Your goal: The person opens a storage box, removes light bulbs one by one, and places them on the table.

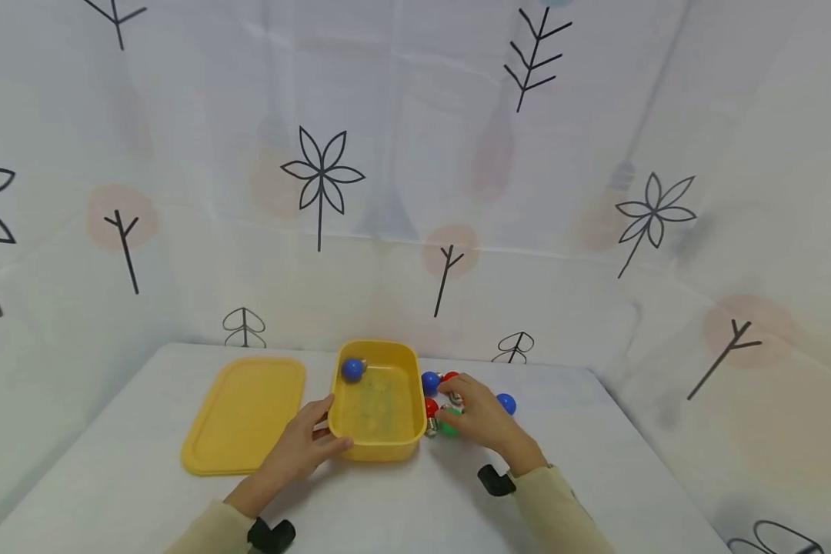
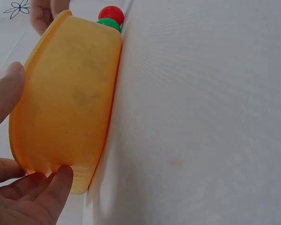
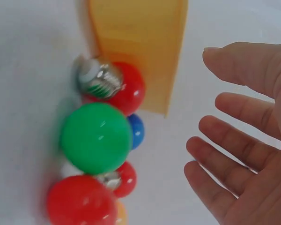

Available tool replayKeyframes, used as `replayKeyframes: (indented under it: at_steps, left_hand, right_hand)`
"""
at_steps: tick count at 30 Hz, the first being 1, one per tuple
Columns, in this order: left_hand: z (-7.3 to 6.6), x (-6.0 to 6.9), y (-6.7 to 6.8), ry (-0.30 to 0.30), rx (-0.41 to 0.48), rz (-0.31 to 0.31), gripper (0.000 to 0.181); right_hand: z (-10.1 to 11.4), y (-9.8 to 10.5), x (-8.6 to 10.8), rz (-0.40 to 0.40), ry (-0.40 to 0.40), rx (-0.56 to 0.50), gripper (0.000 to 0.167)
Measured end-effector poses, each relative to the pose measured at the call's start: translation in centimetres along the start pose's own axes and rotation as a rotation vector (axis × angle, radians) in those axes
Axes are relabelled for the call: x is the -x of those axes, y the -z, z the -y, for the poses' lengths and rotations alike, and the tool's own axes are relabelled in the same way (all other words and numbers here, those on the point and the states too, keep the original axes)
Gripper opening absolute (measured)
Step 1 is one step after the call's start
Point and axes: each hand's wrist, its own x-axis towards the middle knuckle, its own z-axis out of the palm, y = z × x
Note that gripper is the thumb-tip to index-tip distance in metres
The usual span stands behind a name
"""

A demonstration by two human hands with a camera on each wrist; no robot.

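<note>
A yellow container (image 1: 377, 452) stands at the middle of the table with one blue light bulb (image 1: 352, 370) inside, near its far left corner. My left hand (image 1: 301, 442) holds the container by its near left corner, thumb and fingers against the walls. Just right of the container lies a group of coloured light bulbs with silvery screw bases: a green bulb (image 3: 96, 138), red bulbs (image 3: 81, 201) and a blue bulb (image 1: 430, 383). My right hand (image 1: 483, 415) is over this group with fingers spread and nothing visible between them. It partly hides the bulbs in the head view.
A flat yellow lid (image 1: 245, 415) lies on the white table left of the container. Another blue bulb (image 1: 506, 403) sits right of the group, beyond my right hand. Behind the table hangs a pale cloth (image 1: 388, 292) printed with plants.
</note>
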Motion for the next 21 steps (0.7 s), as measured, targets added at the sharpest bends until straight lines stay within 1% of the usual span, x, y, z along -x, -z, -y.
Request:
replayKeyframes:
  at_steps: [4, 11, 13, 15, 21]
  left_hand:
    - [0.1, 0.0, -0.1, 0.000, 0.007, 0.001, 0.086]
    - [-0.1, 0.0, -0.1, -0.005, 0.015, -0.011, 0.085]
    - [-0.1, 0.0, -0.1, -0.007, 0.023, -0.012, 0.085]
    - [-0.2, 0.0, 0.0, -0.005, 0.027, -0.014, 0.085]
    - [0.1, 0.0, -0.1, -0.014, 0.032, -0.015, 0.083]
  right_hand:
    - [1.4, 0.3, -1.3, 0.020, 0.030, 0.022, 0.035]
    - [3.6, 0.7, -3.9, 0.071, 0.001, 0.060, 0.042]
    - [4.2, 0.7, -4.5, 0.081, 0.012, 0.057, 0.043]
    - [4.6, 0.6, -5.2, 0.090, 0.014, 0.051, 0.044]
    - [5.4, -0.3, -6.8, 0.086, 0.066, 0.038, 0.041]
